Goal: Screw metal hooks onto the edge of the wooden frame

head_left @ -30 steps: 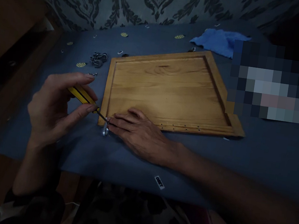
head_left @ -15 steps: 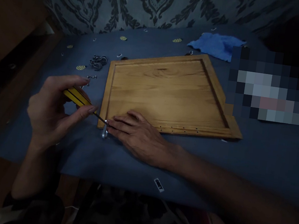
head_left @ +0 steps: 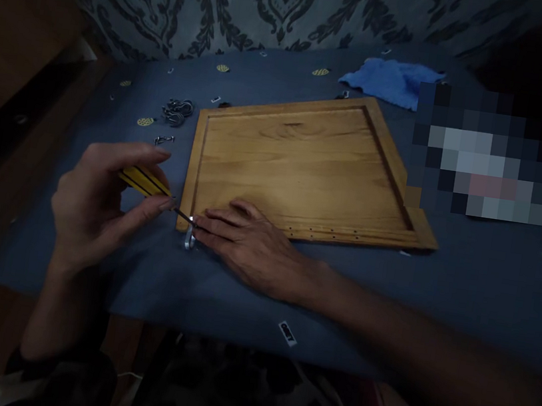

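Observation:
My left hand is closed around the yellow handle of a screwdriver, its thumb and forefinger along the handle. The thin shaft slants down to a small shiny metal hook at the near left corner of a framed wooden panel. My right hand lies palm down over the panel's near edge, its fingertips pressed against the hook by the screwdriver's tip. The thumb is hidden beneath this hand. Small dark holes run along the near frame strip.
A heap of metal hooks and a few small screws lie left of the panel on the dark blue cloth. A blue rag lies at the back right. Beside it is a blurred-out patch. A patterned wall covering stands behind.
My left hand and the screwdriver handle have shifted slightly right and down, and the grip on the handle has turned a little. My right hand stays in place on the hook.

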The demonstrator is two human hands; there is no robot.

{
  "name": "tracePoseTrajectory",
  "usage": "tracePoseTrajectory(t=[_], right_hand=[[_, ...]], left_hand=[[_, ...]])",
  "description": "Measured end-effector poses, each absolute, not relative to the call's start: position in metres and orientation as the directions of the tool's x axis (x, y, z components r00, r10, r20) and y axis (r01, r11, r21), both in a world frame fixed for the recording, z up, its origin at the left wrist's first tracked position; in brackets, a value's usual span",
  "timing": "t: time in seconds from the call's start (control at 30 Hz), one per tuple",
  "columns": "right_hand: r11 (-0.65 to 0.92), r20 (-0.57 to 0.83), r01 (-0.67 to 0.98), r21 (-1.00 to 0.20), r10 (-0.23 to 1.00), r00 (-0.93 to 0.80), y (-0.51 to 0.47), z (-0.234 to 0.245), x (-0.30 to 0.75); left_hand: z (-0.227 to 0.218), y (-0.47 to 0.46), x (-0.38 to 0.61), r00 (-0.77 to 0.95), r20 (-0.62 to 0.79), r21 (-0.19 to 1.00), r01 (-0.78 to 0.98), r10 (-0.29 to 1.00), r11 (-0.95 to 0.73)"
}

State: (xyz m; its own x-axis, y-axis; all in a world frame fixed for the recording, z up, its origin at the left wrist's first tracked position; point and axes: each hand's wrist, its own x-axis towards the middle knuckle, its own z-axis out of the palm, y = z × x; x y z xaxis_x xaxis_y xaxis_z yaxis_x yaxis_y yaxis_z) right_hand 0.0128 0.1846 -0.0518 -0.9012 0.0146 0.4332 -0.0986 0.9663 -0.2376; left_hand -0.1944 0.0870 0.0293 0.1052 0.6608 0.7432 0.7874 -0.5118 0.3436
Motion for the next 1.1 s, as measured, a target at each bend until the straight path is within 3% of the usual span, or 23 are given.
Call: tracePoseTrajectory(t=[0.5, 0.8, 1.1], right_hand=[[0.963, 0.450, -0.095, -0.253, 0.030, -0.892, 0.1845, -0.0584, 0.0133], [0.965, 0.460, -0.109, -0.240, 0.014, -0.888, 0.1847, -0.0550, 0.0141], [0.965, 0.431, -0.100, -0.244, 0.016, -0.902, 0.1847, -0.0552, 0.0133]], left_hand=[[0.0304, 0.0828, -0.1935, 0.067, 0.710, 0.299, 0.873, 0.701, -0.385], [0.0352, 0.0830, -0.1884, -0.090, 0.793, 0.402, 0.820, 0.603, -0.407], [0.0305, 0.0851, -0.1938, 0.032, 0.751, 0.326, 0.851, 0.660, -0.412]])
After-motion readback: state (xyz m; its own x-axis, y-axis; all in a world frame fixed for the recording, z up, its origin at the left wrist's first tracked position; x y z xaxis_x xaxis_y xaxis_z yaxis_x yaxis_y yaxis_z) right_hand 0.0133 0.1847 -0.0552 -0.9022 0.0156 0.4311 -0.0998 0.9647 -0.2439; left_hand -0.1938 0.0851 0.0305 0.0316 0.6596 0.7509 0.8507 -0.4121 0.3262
